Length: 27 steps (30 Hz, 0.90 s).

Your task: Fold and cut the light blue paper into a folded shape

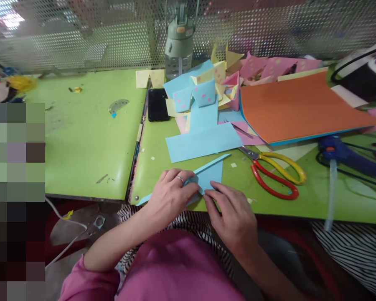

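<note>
Mesh [113, 46] backs the green table [87, 138], left hand [171, 188] and right hand [235, 213] pinching blue paper [213, 173].
</note>
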### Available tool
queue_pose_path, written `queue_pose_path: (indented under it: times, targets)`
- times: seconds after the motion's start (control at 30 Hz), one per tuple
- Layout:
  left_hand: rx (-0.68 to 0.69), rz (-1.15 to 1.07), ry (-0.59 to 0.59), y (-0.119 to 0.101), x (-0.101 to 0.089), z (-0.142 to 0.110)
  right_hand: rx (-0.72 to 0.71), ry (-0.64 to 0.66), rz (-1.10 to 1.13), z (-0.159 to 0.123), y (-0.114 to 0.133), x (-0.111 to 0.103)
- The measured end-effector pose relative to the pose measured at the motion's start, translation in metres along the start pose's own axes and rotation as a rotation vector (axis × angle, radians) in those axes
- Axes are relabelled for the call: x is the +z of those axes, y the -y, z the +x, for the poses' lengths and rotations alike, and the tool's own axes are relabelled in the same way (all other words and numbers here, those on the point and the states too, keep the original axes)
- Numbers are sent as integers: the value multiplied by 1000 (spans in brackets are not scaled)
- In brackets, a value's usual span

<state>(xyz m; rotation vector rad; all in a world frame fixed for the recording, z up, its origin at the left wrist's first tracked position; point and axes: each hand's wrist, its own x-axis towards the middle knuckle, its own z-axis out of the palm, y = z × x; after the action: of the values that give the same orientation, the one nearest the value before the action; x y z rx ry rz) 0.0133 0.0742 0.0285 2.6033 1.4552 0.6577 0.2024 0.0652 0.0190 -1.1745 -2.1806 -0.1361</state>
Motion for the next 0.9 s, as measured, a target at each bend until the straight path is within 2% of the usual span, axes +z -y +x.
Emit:
queue_pose_path:
  times: [0.2,0.43,0.63,0.9]
  targets:
    - [-50,-69,14,-3,-1,4,38,10,-32,-5,-10,-4]
    - [-63,-104,5,-4,-2,7,65,42,-51,-7,-26,-18]
    - [-54,-101,5,-4,-1,5,-59,166,-86,-8,-25,-17]
    - [-45,-84,34,-4,-1,4,-50,137,-211,-13,-38,-20]
